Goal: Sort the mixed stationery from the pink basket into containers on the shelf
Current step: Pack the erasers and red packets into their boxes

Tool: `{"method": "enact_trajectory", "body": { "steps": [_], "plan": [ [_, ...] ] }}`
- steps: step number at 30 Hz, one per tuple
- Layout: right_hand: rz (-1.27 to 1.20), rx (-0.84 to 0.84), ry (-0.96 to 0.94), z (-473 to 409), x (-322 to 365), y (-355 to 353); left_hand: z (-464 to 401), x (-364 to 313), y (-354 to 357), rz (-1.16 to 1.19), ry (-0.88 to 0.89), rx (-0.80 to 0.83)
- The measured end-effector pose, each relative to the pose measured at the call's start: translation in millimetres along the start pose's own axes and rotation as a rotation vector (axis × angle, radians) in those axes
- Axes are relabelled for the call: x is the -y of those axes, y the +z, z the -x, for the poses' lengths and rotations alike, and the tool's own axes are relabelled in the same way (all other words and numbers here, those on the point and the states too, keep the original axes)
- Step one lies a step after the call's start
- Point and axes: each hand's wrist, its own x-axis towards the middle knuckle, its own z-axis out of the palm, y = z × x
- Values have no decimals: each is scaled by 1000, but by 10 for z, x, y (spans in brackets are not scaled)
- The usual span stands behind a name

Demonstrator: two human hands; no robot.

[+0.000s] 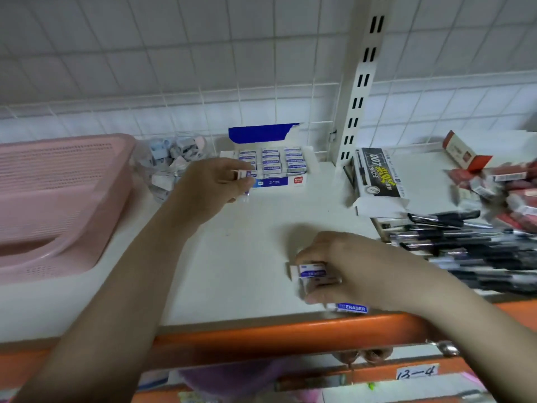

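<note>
1. Pink basket (58, 199) sits at left of frame on the white shelf (247, 242), rim just beside a clear container (171, 167) of small mixed erasers at upper centre-left.
2. Left hand (215, 184), centre of frame, pinches one white eraser (242, 174) between thumb and fingers, held right at the front left corner of the blue-and-white eraser box (273, 167); contact with the box cannot be told.
3. Right hand (343, 269), lower centre-right, curls around several sleeved erasers (312, 273); exact count hidden by fingers and blur.
4. One loose eraser (350, 308) lies at the very front of the shelf, against the orange edge (261, 330), just below the right hand.
5. Black pens (465, 248) piled at right; black pen box (377, 175) and red items (508, 193) behind them.
6. Risks, as judged:
   - Loose eraser likely to drop over the front edge if nudged by the right wrist.
   - Stacked grip in the right hand loose-looking; one piece could slip out on lifting.
   - Box rows appear nearly full; forcing the pinched eraser in could dislodge neighbours.
   - Misplacement into the clear container possible, given closeness.
</note>
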Motion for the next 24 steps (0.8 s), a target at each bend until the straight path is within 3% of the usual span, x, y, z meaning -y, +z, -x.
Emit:
{"method": "enact_trajectory", "body": {
  "steps": [13, 18, 24],
  "plan": [
    [-483, -396, 252, 70, 16, 256, -719, -67, 381, -329, 227, 64],
    [-504, -610, 308, 155, -123, 280, -792, 42, 417, -381, 253, 110],
    [-529, -753, 415, 250, -247, 271, -895, -10, 451, -466, 257, 241]
  ]
}}
